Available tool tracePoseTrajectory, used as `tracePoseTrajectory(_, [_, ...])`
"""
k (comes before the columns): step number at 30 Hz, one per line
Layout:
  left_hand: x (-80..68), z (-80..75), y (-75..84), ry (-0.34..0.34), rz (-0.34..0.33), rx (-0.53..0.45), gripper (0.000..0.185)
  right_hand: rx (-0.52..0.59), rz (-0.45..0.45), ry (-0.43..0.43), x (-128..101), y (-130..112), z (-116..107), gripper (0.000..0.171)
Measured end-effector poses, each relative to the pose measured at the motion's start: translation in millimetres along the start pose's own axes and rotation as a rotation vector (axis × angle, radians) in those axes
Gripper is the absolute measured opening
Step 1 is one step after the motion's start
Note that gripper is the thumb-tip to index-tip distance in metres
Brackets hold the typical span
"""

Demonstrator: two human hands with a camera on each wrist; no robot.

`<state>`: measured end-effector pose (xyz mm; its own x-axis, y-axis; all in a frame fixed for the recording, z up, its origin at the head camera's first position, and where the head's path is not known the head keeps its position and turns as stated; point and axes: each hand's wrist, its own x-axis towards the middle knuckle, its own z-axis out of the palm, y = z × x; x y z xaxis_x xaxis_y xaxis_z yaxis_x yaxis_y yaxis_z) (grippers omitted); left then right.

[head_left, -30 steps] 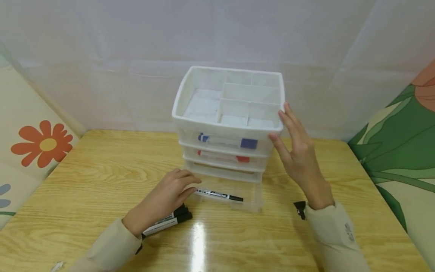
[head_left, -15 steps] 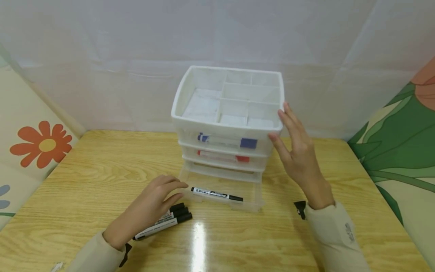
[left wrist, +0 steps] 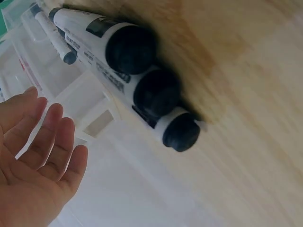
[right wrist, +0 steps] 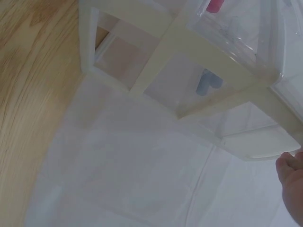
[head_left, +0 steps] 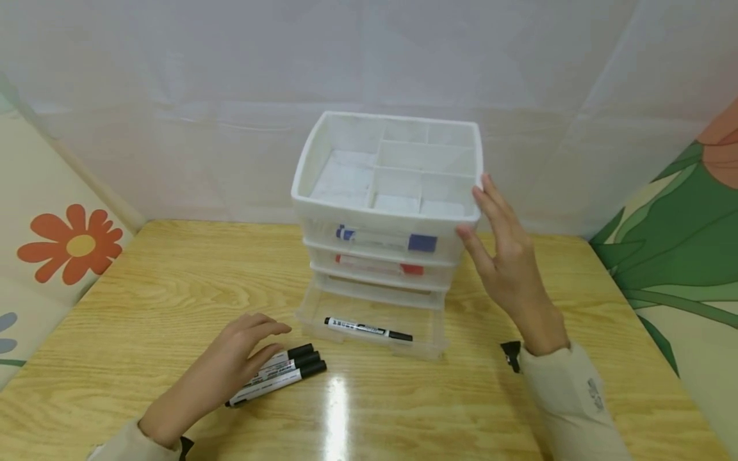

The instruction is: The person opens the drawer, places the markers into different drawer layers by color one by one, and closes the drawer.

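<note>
The left hand [head_left: 242, 355] hovers low near the front edge of the tabletop, palm down, fingers relaxed and slightly spread, holding nothing. The right hand [head_left: 501, 250] is raised upright toward the right side, fingers straight, thumb apart, sleeve at the wrist.

Bright even light, glare on table [head_left: 337, 403], wrist views blurred
</note>
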<state>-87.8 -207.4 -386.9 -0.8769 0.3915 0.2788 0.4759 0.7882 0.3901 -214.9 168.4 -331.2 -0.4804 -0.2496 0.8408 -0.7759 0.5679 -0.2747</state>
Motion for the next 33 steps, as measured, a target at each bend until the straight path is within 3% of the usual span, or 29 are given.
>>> tracePoseTrajectory(7, [-9.3, 1.0, -5.1, -0.003, -0.025, -0.013, 0.030, 0.004, 0.000, -0.004, -0.6, -0.3, -0.1, 0.063])
tracePoseTrajectory(16, [-19.6, 2.7, -13.4, 0.033, 0.021, -0.003, 0.032, 0.001, 0.012, -0.008, -1.0, -1.4, -1.2, 0.065])
tracePoseTrajectory(23, [-26.2, 0.9, -18.1, -0.018, -0.079, 0.004, 0.029, 0.016, 0.003, 0.008, 0.3, -1.6, -0.7, 0.065])
tracePoseTrajectory(33, [-40.5, 0.8, -32.3, -0.044, -0.123, 0.053, 0.029, 0.007, -0.005, 0.004, 0.6, -0.9, -0.5, 0.064])
